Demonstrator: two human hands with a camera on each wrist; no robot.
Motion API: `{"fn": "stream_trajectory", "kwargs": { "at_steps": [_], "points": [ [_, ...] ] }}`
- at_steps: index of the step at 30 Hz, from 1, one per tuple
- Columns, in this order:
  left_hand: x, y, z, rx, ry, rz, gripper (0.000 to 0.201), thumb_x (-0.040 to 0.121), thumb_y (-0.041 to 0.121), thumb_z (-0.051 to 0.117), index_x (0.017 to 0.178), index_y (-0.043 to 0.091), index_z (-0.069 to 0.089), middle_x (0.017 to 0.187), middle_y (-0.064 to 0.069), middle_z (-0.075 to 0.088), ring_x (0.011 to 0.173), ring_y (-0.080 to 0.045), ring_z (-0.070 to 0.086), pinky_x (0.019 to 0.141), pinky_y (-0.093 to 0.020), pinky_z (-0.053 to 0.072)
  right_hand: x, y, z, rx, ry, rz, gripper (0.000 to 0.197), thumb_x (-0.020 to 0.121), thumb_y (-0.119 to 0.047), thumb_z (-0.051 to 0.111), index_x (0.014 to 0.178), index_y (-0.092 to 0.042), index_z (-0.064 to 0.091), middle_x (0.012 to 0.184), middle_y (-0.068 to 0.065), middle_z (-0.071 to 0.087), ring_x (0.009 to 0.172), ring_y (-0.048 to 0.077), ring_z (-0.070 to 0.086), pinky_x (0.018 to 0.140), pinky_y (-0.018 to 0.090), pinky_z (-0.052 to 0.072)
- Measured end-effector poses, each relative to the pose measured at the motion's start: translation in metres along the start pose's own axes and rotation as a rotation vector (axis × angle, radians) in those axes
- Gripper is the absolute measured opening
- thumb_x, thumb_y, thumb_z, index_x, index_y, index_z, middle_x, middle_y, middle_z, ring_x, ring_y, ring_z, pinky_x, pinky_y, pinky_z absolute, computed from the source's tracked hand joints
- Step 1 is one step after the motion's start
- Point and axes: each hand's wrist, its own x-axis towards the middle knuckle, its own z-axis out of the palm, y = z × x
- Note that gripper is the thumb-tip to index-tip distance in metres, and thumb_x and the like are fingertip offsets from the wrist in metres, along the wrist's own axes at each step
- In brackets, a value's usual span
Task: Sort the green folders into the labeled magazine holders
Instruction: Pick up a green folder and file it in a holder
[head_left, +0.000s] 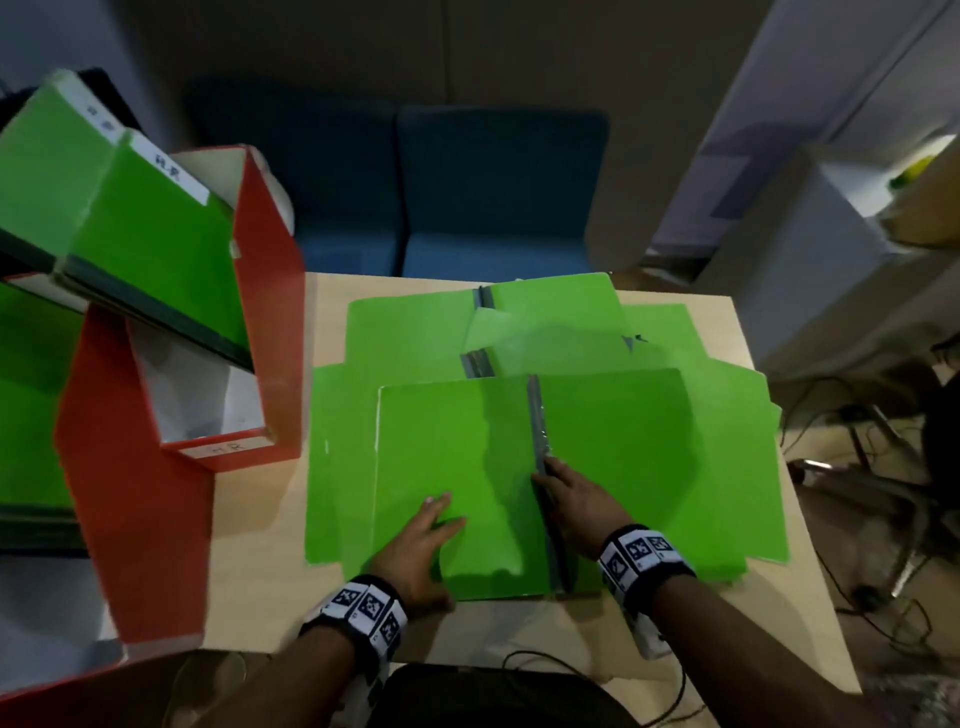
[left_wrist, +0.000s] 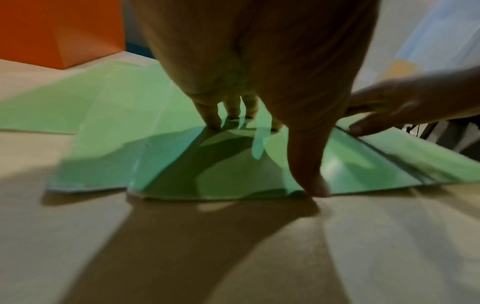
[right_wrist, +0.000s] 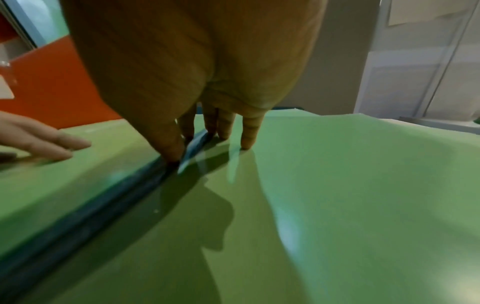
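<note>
Several green folders (head_left: 649, 338) lie overlapped on the wooden table (head_left: 260, 545). The top folder (head_left: 457, 441) lies in front, with a dark spine (head_left: 537, 415) down its middle. My left hand (head_left: 441, 514) presses flat on its left cover, fingers straight (left_wrist: 211, 121), thumb at the near edge. My right hand (head_left: 550, 475) straddles the spine and pinches it between thumb (right_wrist: 171, 156) and fingers. At the left stand red magazine holders (head_left: 270, 312), one labeled HR, with green folders (head_left: 156, 249) in them.
A second red holder (head_left: 135, 519) stands nearer at the left table edge. Blue seats (head_left: 467, 182) sit beyond the table. A white cabinet (head_left: 805, 260) and floor cables with chair legs (head_left: 857, 467) are to the right.
</note>
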Motion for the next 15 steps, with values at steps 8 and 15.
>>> {"fn": "stream_trajectory", "kwargs": {
  "at_steps": [8, 15],
  "points": [
    [-0.002, 0.012, 0.004, 0.419, -0.169, -0.011, 0.140, 0.061, 0.051, 0.084, 0.149, 0.027, -0.022, 0.150, -0.006, -0.039, 0.143, -0.027, -0.024, 0.121, -0.045, 0.004, -0.041, 0.012, 0.034, -0.025, 0.125, -0.098, 0.048, 0.094, -0.012, 0.050, 0.141, -0.011, 0.044, 0.149, 0.014, 0.039, 0.132, 0.034, 0.044, 0.108, 0.047, 0.033],
    [-0.011, 0.013, 0.008, 0.348, -0.132, -0.007, 0.126, 0.068, 0.038, 0.083, 0.153, 0.023, -0.010, 0.153, -0.001, -0.030, 0.148, -0.025, -0.011, 0.119, -0.040, 0.021, -0.071, 0.023, 0.048, -0.231, -0.141, -0.174, 0.085, 0.090, -0.060, 0.040, 0.152, -0.024, -0.006, 0.156, 0.009, -0.020, 0.143, 0.031, -0.018, 0.115, 0.059, -0.006]
  ]
}}
